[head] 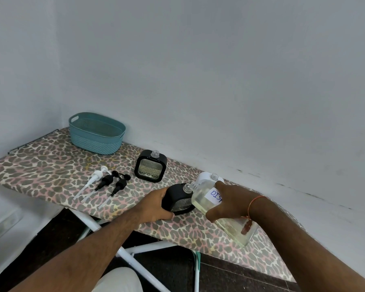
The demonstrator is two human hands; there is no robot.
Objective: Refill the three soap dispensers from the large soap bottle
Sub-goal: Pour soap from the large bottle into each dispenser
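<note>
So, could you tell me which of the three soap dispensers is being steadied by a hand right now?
The near black square dispenser, gripped by the left hand; the far black dispenser and the white dispenser stand untouched.

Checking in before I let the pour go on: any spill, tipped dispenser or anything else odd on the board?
Nothing stands out. No soap shows on the board cover. The left hand steadies the black dispenser upright while the right hand tilts the large bottle to its neck. The three pumps lie together.
</note>
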